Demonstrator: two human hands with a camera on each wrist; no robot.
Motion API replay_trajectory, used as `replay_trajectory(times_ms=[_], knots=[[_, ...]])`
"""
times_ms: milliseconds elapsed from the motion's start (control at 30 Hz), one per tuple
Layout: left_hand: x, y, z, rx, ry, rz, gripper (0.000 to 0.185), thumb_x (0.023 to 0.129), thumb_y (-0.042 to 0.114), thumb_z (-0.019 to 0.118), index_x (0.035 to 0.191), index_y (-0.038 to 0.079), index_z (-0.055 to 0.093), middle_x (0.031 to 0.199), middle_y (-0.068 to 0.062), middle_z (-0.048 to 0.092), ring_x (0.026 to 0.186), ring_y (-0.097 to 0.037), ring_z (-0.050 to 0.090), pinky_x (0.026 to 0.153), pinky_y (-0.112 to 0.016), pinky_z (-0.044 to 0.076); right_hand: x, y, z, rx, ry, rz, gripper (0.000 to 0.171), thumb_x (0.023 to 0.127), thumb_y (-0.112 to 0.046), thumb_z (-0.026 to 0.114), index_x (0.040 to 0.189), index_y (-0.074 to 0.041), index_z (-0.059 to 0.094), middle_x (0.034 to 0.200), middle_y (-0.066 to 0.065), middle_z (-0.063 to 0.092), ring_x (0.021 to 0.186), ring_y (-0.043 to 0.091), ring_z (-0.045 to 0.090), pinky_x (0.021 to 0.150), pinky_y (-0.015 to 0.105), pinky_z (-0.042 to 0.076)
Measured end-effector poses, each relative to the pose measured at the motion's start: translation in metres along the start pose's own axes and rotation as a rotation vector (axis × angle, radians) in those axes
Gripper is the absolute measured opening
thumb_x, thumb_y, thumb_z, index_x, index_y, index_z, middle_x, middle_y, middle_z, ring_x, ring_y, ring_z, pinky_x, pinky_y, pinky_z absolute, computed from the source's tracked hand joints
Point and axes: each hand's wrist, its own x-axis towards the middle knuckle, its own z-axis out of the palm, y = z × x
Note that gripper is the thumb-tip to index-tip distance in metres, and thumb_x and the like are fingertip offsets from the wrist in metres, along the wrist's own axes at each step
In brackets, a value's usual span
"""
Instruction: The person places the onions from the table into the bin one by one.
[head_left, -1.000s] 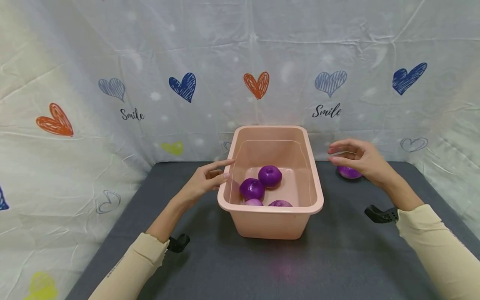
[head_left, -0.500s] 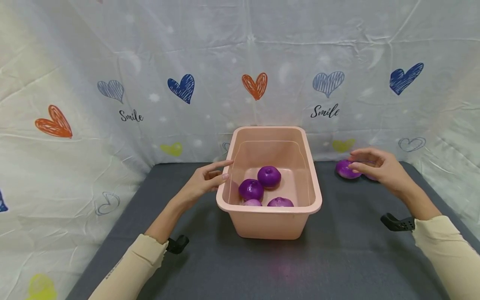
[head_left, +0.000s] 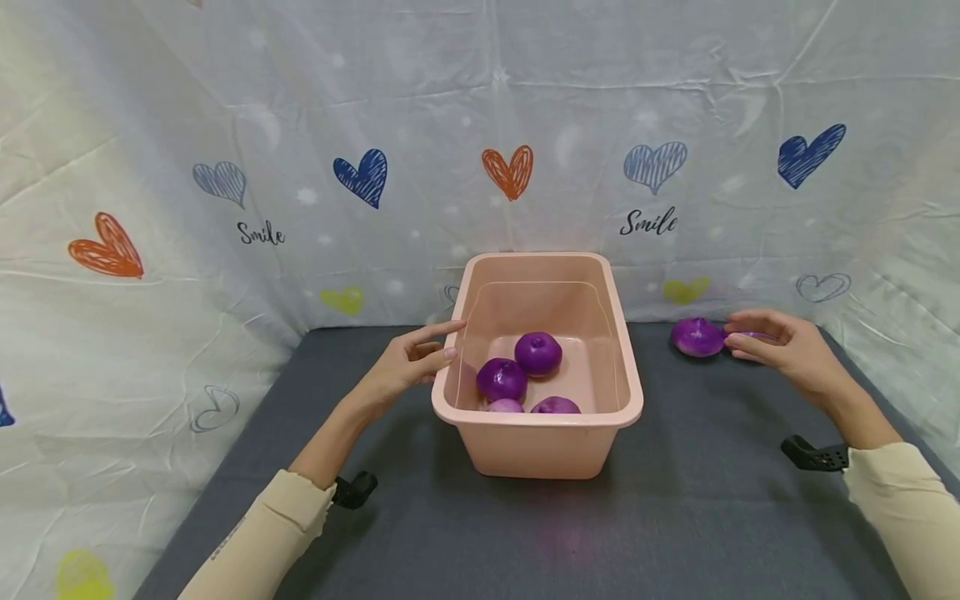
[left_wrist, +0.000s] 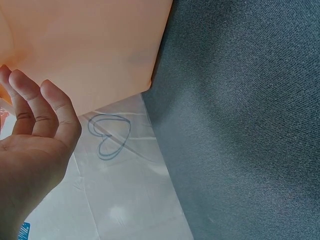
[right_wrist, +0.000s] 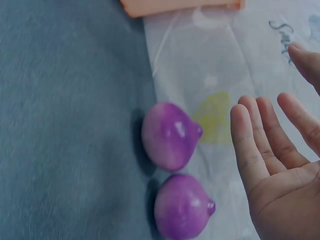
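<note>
Your left hand [head_left: 408,364] rests at the left side of the pink tub [head_left: 537,442], with its fingers straight and loose, touching the rim and holding nothing. It looks like it is there to keep the tub from sliding.

Inside the tub sit four purple onions [head_left: 537,352] (two of them are mostly hidden by the front wall).

To the right, on the gray mat [head_left: 675,517], two more purple onions lie side by side near the back cloth [head_left: 300,100]. The nearer-to-tub onion [head_left: 697,337] shows well; the other one [right_wrist: 182,206] is just under your right hand [head_left: 780,350]. That hand's fingers are spread and a little bent, above the onion and not closed on it yet.

So this looks like the reaching step. Next, I think you need to lower your right hand, wrap your fingers gently round one onion, and lift it.
</note>
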Motion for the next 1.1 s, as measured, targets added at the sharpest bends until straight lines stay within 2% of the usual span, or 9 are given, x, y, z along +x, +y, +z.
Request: replay_trajectory(times_ms=[100, 300, 467, 600, 700, 833, 933, 1000, 1100], knots=[[0.000, 0.000, 0.000, -0.011, -0.004, 0.004, 0.051, 0.103, 0.020, 0.063, 0.152, 0.015, 0.051, 0.133, -0.018, 0.062, 0.117, -0.037, 0.061, 0.087, -0.048, 0.056, -0.005, 0.003, -0.007, -0.057, 0.038, 0.022, 0.033, 0.098, 0.005, 0.064, 0.130, -0.003, 0.064, 0.118, 0.002, 0.068, 0.101, 0.015, 0.070, 0.082, 0.030, 0.056], [-0.001, -0.001, -0.001, -0.020, -0.003, 0.003, 0.051, 0.103, 0.020, 0.063, 0.152, 0.014, 0.051, 0.134, -0.018, 0.061, 0.121, -0.044, 0.057, 0.087, -0.048, 0.056, -0.013, 0.012, -0.021, -0.136, 0.085, 0.025, 0.036, 0.098, 0.003, 0.065, 0.133, 0.004, 0.059, 0.119, 0.002, 0.068, 0.100, 0.011, 0.069, 0.081, 0.028, 0.057], [0.000, -0.002, -0.001, -0.033, -0.005, 0.004, 0.051, 0.103, 0.020, 0.063, 0.152, 0.014, 0.051, 0.137, -0.025, 0.058, 0.122, -0.047, 0.055, 0.088, -0.052, 0.054, -0.018, 0.020, -0.029, -0.307, 0.164, 0.071, 0.039, 0.100, -0.008, 0.067, 0.136, -0.002, 0.056, 0.117, -0.007, 0.065, 0.097, 0.002, 0.066, 0.079, 0.024, 0.056], [0.000, -0.002, -0.001, -0.040, -0.014, 0.007, 0.052, 0.103, 0.021, 0.063, 0.153, 0.012, 0.049, 0.139, -0.031, 0.054, 0.122, -0.048, 0.055, 0.089, -0.054, 0.053, -0.023, 0.025, -0.034, -0.450, 0.199, 0.114, 0.051, 0.101, -0.019, 0.067, 0.146, -0.005, 0.047, 0.130, 0.004, 0.057, 0.102, -0.005, 0.058, 0.077, 0.016, 0.051], [0.000, -0.003, 0.000, -0.036, -0.013, 0.002, 0.053, 0.103, 0.023, 0.063, 0.153, 0.012, 0.049, 0.139, -0.031, 0.053, 0.121, -0.045, 0.057, 0.089, -0.053, 0.054, -0.023, 0.029, -0.036, -0.528, 0.218, 0.150, 0.062, 0.101, -0.028, 0.067, 0.153, -0.007, 0.040, 0.142, 0.022, 0.047, 0.120, 0.018, 0.058, 0.075, 0.011, 0.045], [0.000, -0.002, -0.001, -0.027, -0.010, -0.006, 0.054, 0.103, 0.024, 0.064, 0.153, 0.012, 0.048, 0.139, -0.030, 0.053, 0.120, -0.040, 0.059, 0.089, -0.051, 0.054, -0.018, 0.035, -0.036, -0.541, 0.236, 0.173, 0.072, 0.101, -0.031, 0.067, 0.157, -0.002, 0.032, 0.149, 0.034, 0.036, 0.131, 0.055, 0.040, 0.073, 0.010, 0.041], [0.000, -0.001, -0.001, -0.023, -0.009, -0.009, 0.056, 0.102, 0.024, 0.064, 0.153, 0.011, 0.048, 0.140, -0.030, 0.053, 0.121, -0.038, 0.059, 0.088, -0.049, 0.055, -0.013, 0.040, -0.036, -0.532, 0.241, 0.186, 0.079, 0.100, -0.032, 0.068, 0.159, 0.001, 0.026, 0.153, 0.035, 0.029, 0.133, 0.057, 0.035, 0.083, 0.020, 0.047], [0.000, 0.000, -0.001, -0.019, -0.010, -0.013, 0.055, 0.102, 0.025, 0.064, 0.153, 0.012, 0.048, 0.141, -0.029, 0.053, 0.121, -0.037, 0.059, 0.088, -0.051, 0.055, -0.011, 0.043, -0.036, -0.522, 0.234, 0.197, 0.084, 0.099, -0.032, 0.070, 0.160, 0.001, 0.022, 0.156, 0.035, 0.024, 0.136, 0.057, 0.031, 0.096, 0.038, 0.048], [-0.002, 0.000, -0.001, -0.006, -0.005, -0.023, 0.054, 0.102, 0.025, 0.065, 0.153, 0.016, 0.050, 0.142, -0.027, 0.053, 0.120, -0.033, 0.060, 0.089, -0.054, 0.054, -0.007, 0.048, -0.038, -0.508, 0.215, 0.205, 0.091, 0.097, -0.031, 0.073, 0.161, 0.001, 0.016, 0.159, 0.035, 0.016, 0.139, 0.058, 0.025, 0.102, 0.067, 0.035]])
